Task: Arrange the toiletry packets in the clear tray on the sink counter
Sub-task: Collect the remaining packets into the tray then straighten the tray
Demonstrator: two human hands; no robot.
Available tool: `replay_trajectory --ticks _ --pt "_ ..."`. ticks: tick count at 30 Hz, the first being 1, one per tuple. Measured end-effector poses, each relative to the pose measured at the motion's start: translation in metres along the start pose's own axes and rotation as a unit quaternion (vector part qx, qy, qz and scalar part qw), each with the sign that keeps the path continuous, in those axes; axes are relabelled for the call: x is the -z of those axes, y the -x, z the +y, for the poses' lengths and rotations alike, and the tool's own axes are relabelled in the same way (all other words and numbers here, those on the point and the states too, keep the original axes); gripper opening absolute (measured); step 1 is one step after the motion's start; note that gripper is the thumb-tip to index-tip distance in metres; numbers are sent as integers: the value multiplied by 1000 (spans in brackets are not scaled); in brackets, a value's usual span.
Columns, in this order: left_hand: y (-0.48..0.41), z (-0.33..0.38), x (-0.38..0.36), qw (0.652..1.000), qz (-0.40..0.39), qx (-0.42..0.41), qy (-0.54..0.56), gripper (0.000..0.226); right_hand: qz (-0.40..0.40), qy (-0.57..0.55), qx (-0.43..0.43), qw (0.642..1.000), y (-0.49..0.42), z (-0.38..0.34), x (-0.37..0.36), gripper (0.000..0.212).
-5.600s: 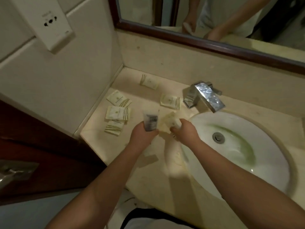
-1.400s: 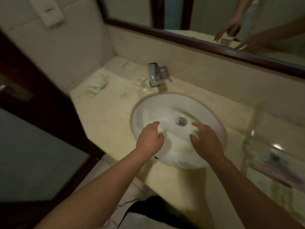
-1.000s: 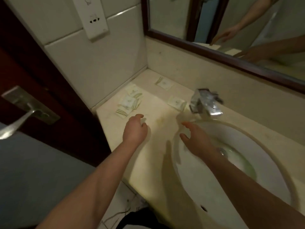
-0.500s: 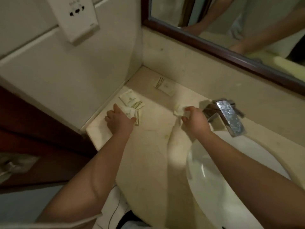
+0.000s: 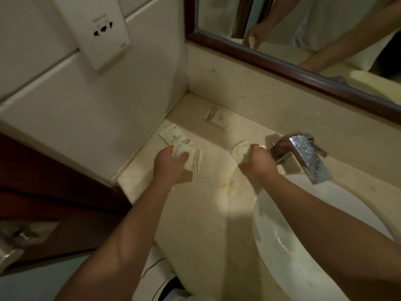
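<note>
Cream toiletry packets with green stripes lie on the left end of the sink counter [image 5: 208,213]. My left hand [image 5: 169,165] grips one packet [image 5: 191,157] near the wall, with another packet [image 5: 175,135] lying just behind it. My right hand [image 5: 258,162] is closed on a packet [image 5: 240,149] just left of the faucet. A third loose packet [image 5: 217,117] rests in the back corner. The clear tray is out of view.
A chrome faucet [image 5: 303,155] stands right of my right hand, above the white basin [image 5: 288,246]. A wall with a socket plate [image 5: 102,33] closes the left side. A framed mirror [image 5: 303,70] runs along the back. A dark wooden door [image 5: 54,192] is at lower left.
Both hands went from open over the basin to the counter's left end. Each has closed on a packet and lifted it slightly since half a second ago.
</note>
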State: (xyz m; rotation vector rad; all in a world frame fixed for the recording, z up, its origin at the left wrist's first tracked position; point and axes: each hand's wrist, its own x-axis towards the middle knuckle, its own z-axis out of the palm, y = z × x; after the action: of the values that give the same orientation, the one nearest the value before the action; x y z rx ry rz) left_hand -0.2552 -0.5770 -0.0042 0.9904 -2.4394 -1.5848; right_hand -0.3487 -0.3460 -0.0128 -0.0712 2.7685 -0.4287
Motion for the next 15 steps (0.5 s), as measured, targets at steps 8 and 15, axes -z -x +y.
replay_trajectory --ticks 8,15 --pt "53 33 -34 969 -231 30 85 13 -1 -187 -49 981 77 41 12 35" --pt "117 53 -83 914 -393 38 94 31 13 -467 -116 876 183 144 43 26"
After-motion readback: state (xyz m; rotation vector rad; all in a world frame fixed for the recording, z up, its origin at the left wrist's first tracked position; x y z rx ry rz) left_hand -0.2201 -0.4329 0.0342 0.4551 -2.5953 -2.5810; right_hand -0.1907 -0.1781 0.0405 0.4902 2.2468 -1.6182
